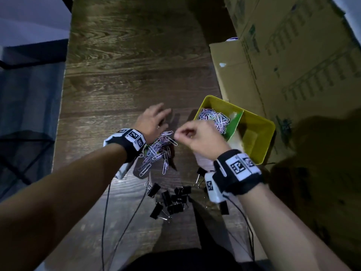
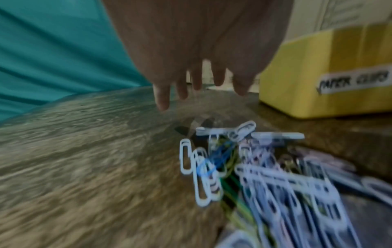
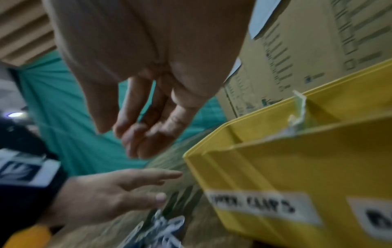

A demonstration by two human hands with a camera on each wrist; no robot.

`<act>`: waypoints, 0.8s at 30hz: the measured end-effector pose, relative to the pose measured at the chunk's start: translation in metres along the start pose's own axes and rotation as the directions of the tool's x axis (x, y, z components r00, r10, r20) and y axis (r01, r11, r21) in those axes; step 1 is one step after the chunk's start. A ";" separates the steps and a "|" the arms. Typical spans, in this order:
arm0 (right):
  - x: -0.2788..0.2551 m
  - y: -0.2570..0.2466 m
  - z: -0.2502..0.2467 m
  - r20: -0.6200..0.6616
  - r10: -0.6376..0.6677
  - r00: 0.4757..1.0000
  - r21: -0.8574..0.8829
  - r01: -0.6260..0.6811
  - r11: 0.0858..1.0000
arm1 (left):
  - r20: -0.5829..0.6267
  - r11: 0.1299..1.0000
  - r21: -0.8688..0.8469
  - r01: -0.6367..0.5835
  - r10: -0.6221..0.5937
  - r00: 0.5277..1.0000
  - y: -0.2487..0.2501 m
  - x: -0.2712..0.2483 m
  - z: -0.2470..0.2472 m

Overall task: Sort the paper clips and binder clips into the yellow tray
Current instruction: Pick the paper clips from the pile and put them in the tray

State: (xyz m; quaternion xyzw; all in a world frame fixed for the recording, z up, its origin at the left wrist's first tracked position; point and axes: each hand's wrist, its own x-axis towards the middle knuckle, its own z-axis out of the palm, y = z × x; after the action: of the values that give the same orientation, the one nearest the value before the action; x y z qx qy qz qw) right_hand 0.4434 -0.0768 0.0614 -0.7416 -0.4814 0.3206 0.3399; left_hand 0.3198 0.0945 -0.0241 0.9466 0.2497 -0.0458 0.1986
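A: On the counter (image 1: pixel 127 75), head view: loose paper clips (image 1: pixel 156 151) heaped under the left wrist; binder clips (image 1: pixel 175 200) scattered nearer the body. Tray (image 1: pixel 269 137) to the right, touching the cardboard box (image 1: pixel 293 55).

B: Tray contents?

A: Head view alone sees inside: clips (image 1: pixel 214 118) fill the left compartment, a green divider (image 1: pixel 233 124) beside them; the right compartment shows bare yellow. Wrist views show only the outer wall, with a white label (image 2: pixel 354 82) reading roughly "paper clips". Right wrist view catches a second label (image 3: pixel 375 218), cut off and unreadable.

B: Left hand (image 1: pixel 152 122)?

A: Grip spread, fingers (image 2: pixel 163 95) straight, holding nothing, hovering above the counter beyond the heap.

B: Right hand (image 1: pixel 199 137)?

A: Between heap and tray. Fingers (image 3: pixel 144 137) curled inward toward the thumb. Whether they pinch a clip, I cannot tell; blur hides it.

B: Obstructions?

A: Left wristband covers part of the heap; right wristband hides some binder clips. Teal cloth (image 2: pixel 53 50) behind the counter, wrist views only.
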 end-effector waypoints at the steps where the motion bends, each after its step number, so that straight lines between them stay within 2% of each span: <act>1: -0.001 0.002 0.013 0.137 0.049 0.989 -0.062 -0.041 0.997 | 0.152 0.997 0.078 0.016 -0.028 0.988 -0.002 -0.003 0.008; 3: -0.003 0.011 0.040 0.375 0.173 0.911 -0.219 -0.094 0.971 | 0.349 0.980 0.198 0.015 -0.085 0.933 -0.002 -0.012 0.023; 5: -0.005 0.020 0.064 0.514 0.232 0.826 -0.290 -0.086 0.953 | 0.395 0.974 0.225 -0.001 -0.090 0.914 0.000 -0.024 0.033; 7: -0.006 0.022 0.082 0.555 0.265 0.789 -0.295 -0.111 0.949 | 0.397 0.978 0.205 -0.035 -0.050 0.917 -0.002 -0.040 0.037; 8: -0.007 0.022 0.087 0.546 0.272 0.792 -0.291 -0.125 0.948 | 0.409 0.979 0.194 -0.066 -0.020 0.912 -0.004 -0.050 0.038; 10: -0.005 0.022 0.095 0.486 0.258 0.835 -0.275 -0.134 0.952 | 0.415 0.983 0.134 -0.123 0.057 0.908 -0.010 -0.070 0.036; 11: -0.004 0.023 0.096 0.444 0.253 0.860 -0.273 -0.139 0.952 | 0.387 0.988 0.076 -0.135 0.096 0.917 -0.013 -0.080 0.035; 13: 0.000 0.025 0.094 0.343 0.246 0.906 -0.301 -0.142 0.943 | 0.250 0.994 -0.012 -0.105 0.105 0.963 -0.021 -0.099 0.031; 15: 0.002 0.028 0.091 0.235 0.252 0.939 -0.370 -0.154 0.916 | 0.089 0.999 -0.031 -0.037 0.039 0.995 -0.026 -0.113 0.026; 16: 0.004 0.029 0.090 0.208 0.258 0.944 -0.417 -0.153 0.896 | 0.059 0.999 -0.029 0.013 -0.011 0.998 -0.025 -0.119 0.025; 17: 0.006 0.030 0.090 0.208 0.272 0.939 -0.457 -0.153 0.876 | 0.061 0.998 -0.027 0.065 -0.063 0.996 -0.024 -0.125 0.026; 20: 0.008 0.030 0.099 0.265 0.314 0.912 -0.503 -0.147 0.852 | 0.170 0.967 -0.098 0.233 -0.215 0.962 -0.008 -0.137 0.036; 22: 0.007 0.029 0.109 0.288 0.296 0.911 -0.507 -0.117 0.854 | 0.150 0.930 -0.164 0.328 -0.305 0.940 0.004 -0.134 0.041; 24: 0.006 0.027 0.115 0.275 0.279 0.920 -0.484 -0.119 0.867 | 0.103 0.915 -0.225 0.336 -0.321 0.942 0.013 -0.124 0.040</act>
State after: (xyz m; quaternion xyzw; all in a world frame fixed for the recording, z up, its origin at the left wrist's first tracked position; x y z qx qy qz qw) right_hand 0.3663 -0.0566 -0.0265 -0.7812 -0.5138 0.3531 0.0327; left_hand 0.2186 0.0119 -0.0328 0.8584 0.4023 -0.0783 0.3084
